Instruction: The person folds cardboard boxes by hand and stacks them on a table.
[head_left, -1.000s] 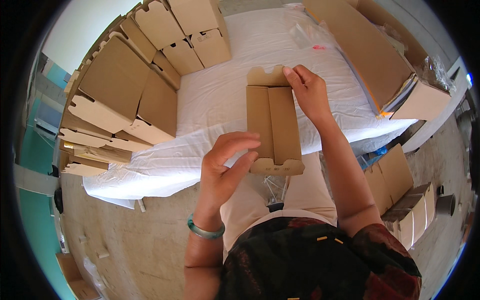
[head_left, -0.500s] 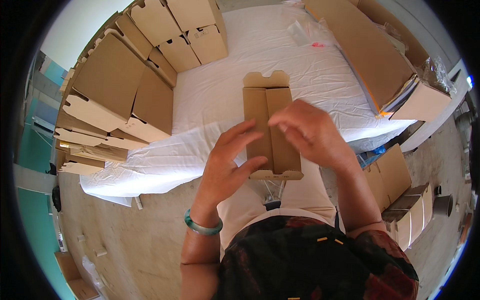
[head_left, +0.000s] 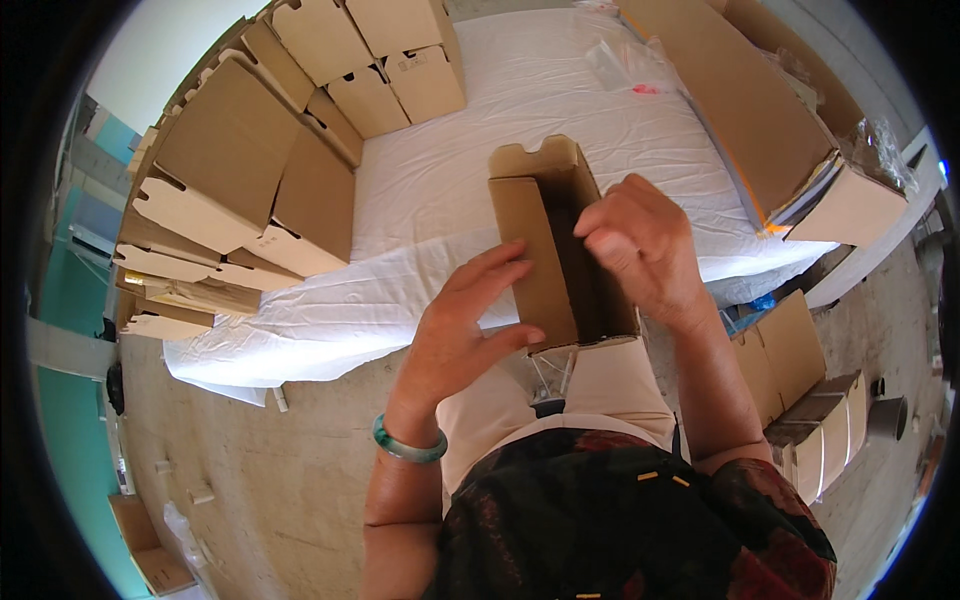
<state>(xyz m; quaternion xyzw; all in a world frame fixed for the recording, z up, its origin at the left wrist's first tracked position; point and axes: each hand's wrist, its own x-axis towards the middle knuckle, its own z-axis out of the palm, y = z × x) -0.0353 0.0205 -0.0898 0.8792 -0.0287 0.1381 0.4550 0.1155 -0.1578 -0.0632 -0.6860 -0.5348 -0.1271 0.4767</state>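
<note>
A narrow brown cardboard box [head_left: 545, 265] stands lengthwise before me, its near end over my lap. Its left top flap lies flat, while the right half shows the dark inside. At the far end an end flap with a notched edge sticks up. My left hand [head_left: 465, 320] is open along the left side, fingers and thumb spread, fingertips on the left flap. Over the right edge is my right hand [head_left: 640, 245], its fingers curled closed. Whether they pinch the right flap is hidden behind the hand.
Stacked cardboard boxes [head_left: 230, 150] stand on the left of the white-covered surface [head_left: 440, 190]. A large open carton [head_left: 735, 110] lies at the right, near clear plastic bags [head_left: 625, 70]. Bundled flat cardboard [head_left: 825, 430] and a dark bucket [head_left: 886, 417] are on the floor at right.
The box's right top flap, flat before, is now lifted away, baring the inside. My right hand has moved right and its fingers have curled. My left hand stays at the left side.
</note>
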